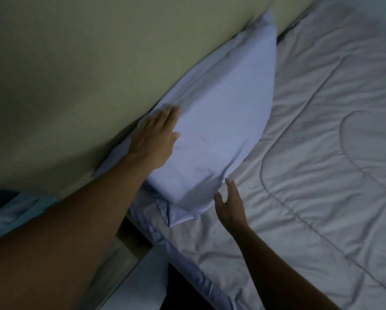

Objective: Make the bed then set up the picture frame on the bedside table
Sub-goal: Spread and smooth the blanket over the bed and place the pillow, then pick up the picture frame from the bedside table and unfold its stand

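A pale blue pillow (218,113) leans against the beige wall (75,63) at the head of the bed. My left hand (154,137) lies flat on the pillow's upper left side, fingers together and extended, holding nothing. Just off the pillow's lower edge, my right hand (231,204) hovers with fingers spread and empty. A grey-white quilted duvet (310,175) is spread over the bed under and beside the pillow. No picture frame is in view.
The duvet's blue-trimmed edge (187,265) runs along the bed's near side. Below it at the lower left stands a wooden ledge or bedside surface (124,253). Light blue fabric (19,211) shows at the far left.
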Available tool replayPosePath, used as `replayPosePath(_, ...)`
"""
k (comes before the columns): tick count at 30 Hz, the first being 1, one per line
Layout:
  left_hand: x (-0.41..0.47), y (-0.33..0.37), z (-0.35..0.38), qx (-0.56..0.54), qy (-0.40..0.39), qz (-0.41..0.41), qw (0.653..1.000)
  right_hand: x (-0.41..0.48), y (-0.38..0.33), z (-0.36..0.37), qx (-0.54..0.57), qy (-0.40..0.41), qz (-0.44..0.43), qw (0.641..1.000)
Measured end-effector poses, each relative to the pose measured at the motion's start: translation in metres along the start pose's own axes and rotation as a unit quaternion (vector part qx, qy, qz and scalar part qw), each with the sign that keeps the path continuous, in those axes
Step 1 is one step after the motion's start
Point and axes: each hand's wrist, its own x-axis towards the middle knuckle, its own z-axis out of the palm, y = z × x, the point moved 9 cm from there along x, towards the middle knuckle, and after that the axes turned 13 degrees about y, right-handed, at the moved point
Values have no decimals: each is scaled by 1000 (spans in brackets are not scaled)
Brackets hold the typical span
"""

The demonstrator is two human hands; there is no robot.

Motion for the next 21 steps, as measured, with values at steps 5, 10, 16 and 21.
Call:
replayPosePath(5,-88,-24,-20,-33,1,-95,995,-48,-29,-13,-10,-31,-65,997)
replayPosePath(10,-197,-39,-49,-154,10,-292,944,-92,-95,-16,11,-40,-154,987)
replayPosePath(16,-327,-52,-94,-203,38,-452,868,-164,-178,3,15,-141,-259,955)
replayPosePath(21,-444,-63,-131,-227,87,-529,813,-232,-206,20,-24,-229,-334,914)
